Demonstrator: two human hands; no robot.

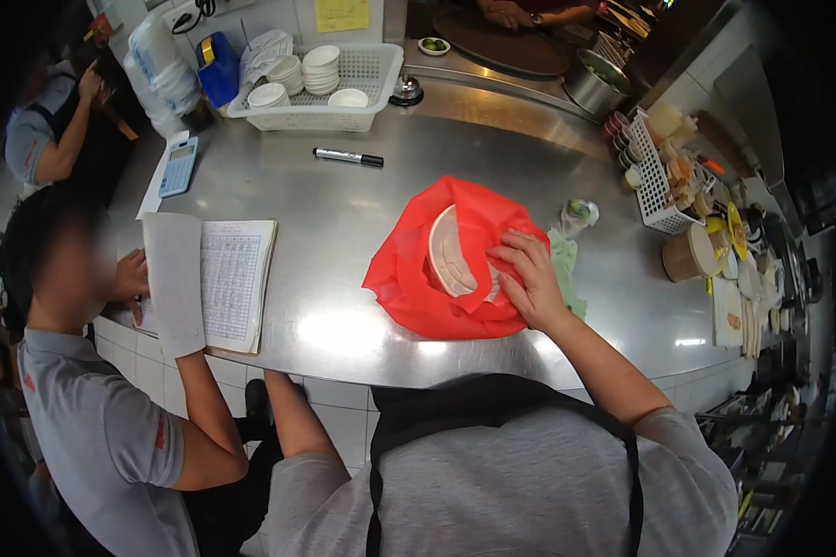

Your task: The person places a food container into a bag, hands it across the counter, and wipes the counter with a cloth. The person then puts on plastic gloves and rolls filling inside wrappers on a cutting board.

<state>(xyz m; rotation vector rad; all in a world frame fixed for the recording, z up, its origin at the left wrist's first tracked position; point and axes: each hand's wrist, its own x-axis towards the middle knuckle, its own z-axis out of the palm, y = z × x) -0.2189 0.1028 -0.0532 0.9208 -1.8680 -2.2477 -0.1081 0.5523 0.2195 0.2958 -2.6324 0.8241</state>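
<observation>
A red bag [413,302] lies on the steel counter, its mouth open around a round white container [448,255]. My right hand [532,278] is at the bag's right side, its bent fingers and thumb holding the red material beside the container. My left forearm shows below the counter's front edge, but my left hand is not visible. Just right of the bag lie a green plastic bag [568,269] and a small knotted clear bag [579,216] with something green and white inside.
On the left, a co-worker [102,408] leans over an open ledger [237,278], near a calculator [178,167]. A marker [347,157] lies below a white basket [316,118] of small bowls. A bell [406,90] stands beside it. Another basket [655,186] is at right.
</observation>
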